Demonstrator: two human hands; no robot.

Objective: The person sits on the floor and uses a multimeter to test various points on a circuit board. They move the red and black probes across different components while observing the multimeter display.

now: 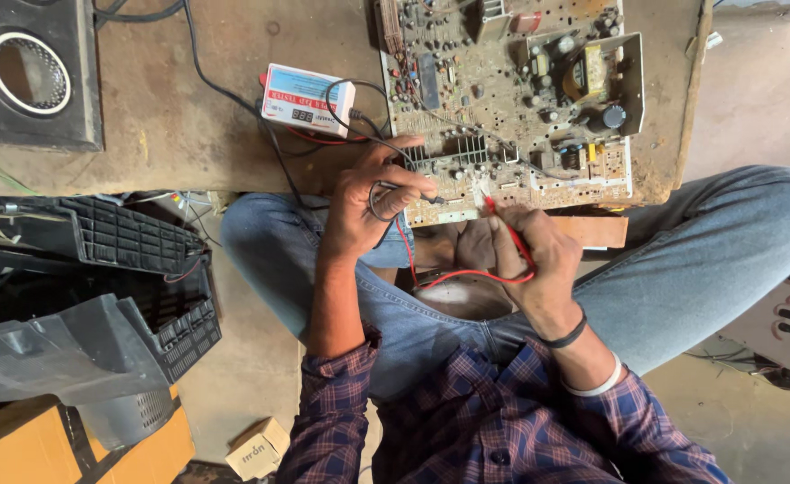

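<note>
Left hand: left hand [368,202] is curling its fingers [393,199] closed around a black probe [410,189], pinching it between thumb and forefinger, tip pointing right onto the near edge of the circuit board [511,99].
Right hand: right hand [534,260] is gripping a red probe [507,229] with fingers folded tight, tip angling up-left and touching the board's near edge, just beside the black tip.
Pose: both forearms are coming up from the bottom, wrists bent inward, hands near each other above the lap; right wrist is wearing a black band [567,336].
Wires: red wire [448,276] is looping between the hands; black wire [233,94] is running across the bench.
Board: lying flat on the brown bench [189,125], parts facing up.
Meter: small white box with a display [307,99], left of the board, well apart from the hands.
Around: grey plastic casing [72,350] and black grille [126,237] at left, speaker [27,72] in the top-left corner.
</note>
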